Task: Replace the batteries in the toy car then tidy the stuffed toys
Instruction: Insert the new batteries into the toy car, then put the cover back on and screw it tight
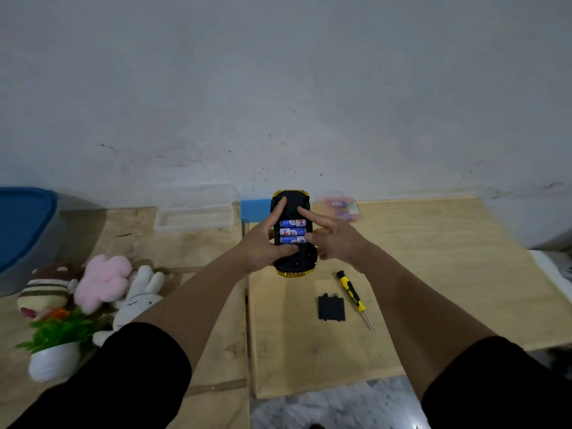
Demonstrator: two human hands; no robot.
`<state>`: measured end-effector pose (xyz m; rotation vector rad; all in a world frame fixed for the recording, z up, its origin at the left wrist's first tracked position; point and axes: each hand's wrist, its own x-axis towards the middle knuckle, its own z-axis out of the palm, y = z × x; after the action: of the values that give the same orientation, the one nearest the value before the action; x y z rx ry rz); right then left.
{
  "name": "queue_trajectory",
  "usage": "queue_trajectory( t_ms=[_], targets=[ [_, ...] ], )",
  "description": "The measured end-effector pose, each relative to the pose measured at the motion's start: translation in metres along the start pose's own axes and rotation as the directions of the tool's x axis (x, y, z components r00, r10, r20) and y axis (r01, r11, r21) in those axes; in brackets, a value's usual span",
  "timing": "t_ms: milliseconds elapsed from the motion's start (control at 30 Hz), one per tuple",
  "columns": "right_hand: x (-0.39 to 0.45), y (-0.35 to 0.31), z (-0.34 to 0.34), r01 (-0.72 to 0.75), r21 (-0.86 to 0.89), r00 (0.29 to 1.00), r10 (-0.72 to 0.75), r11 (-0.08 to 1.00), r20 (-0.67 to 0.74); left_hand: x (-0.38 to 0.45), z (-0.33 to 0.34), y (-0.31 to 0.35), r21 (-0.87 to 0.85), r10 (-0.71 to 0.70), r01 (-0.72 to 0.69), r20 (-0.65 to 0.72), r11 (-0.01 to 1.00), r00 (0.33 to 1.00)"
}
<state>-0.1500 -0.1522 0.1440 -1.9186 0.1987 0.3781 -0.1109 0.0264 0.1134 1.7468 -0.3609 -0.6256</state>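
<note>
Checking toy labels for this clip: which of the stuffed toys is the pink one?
The pink plush lying between the brown-striped toy and the white rabbit; the only pink one.

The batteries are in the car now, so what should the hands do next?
Probably the right hand should pick up the flat black battery cover lying beside the yellow-handled screwdriver: three blue batteries sit uncovered in the upturned yellow toy car.

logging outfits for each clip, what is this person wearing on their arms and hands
Both arms wear black sleeves, the left sleeve and the right sleeve, pushed up so the forearms are bare. The left hand and right hand are bare: no gloves, and no rings or watch visible.
</note>
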Motion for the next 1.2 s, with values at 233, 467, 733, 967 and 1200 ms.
queue_trajectory(
  t_ms=[233,467,733,967,1200],
  targets=[
    [-0.017,0.065,-0.022,0.022,-0.143,0.995,-0.035,0.99,-0.091,-0.012,0.038,-0.021,0.045,-0.071,0.075,-0.068,0.996,0.995],
    [-0.016,0.144,-0.012,0.007,-0.679,1.0,-0.01,0.734,0.0,-0.024,0.067,-0.065,0.012,-0.174,0.178,-0.149,0.984,0.973],
    [-0.017,0.17,-0.003,0.101,-0.802,0.992,-0.119,0.589,0.038,-0.034,0.083,-0.086,-0.003,-0.261,0.266,-0.206,0.964,0.943],
    [-0.015,0.174,-0.003,0.181,-0.777,0.978,-0.195,0.603,0.077,-0.033,0.091,-0.087,-0.012,-0.273,0.277,-0.209,0.961,0.939],
    [-0.015,0.169,-0.002,0.164,-0.663,0.986,-0.138,0.731,0.092,-0.035,0.089,-0.09,-0.027,-0.269,0.269,-0.213,0.963,0.939]
  ],
)
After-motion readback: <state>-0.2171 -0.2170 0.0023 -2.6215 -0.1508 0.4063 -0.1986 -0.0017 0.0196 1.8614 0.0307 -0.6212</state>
